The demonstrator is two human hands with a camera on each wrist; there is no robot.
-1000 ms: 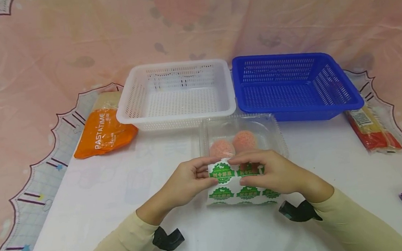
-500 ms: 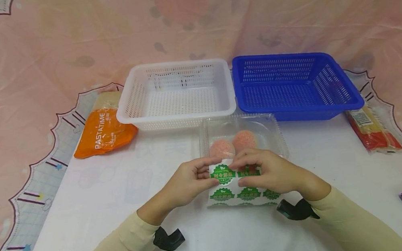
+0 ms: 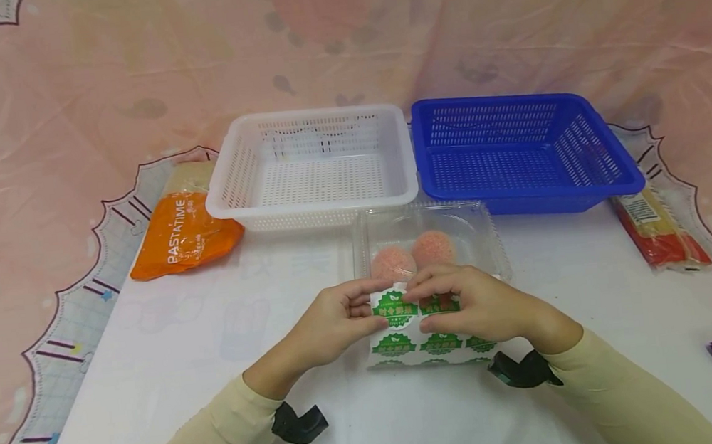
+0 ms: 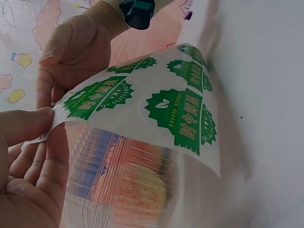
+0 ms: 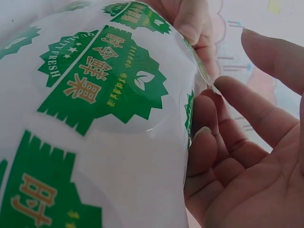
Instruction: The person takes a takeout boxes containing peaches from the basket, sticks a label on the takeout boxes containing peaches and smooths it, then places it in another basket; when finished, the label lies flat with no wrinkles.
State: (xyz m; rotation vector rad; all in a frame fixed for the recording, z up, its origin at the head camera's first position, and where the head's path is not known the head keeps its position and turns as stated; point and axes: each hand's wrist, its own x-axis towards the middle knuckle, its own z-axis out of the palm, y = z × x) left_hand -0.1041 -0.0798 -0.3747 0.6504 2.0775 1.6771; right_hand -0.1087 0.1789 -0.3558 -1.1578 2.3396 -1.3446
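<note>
While pinching the sticker sheet [image 3: 419, 330] above the bench [image 3: 172, 382], left hand [image 3: 333, 321] steady, right hand [image 3: 476, 307] crept slightly leftward. Peeling of one green label likely underway, beside clear tray [image 3: 489, 238].

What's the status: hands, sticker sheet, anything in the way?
Left hand and right hand both pinch sticker sheet. Clear tray just behind. Nothing blocking.

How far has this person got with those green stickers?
Early on. Looking done: the clear box with two pink balls sits shut in front of the baskets. In hand: the left hand and right hand both pinch the sticker sheet, working at a top sticker. Left: no sticker shows on the box; both baskets look bare.
</note>
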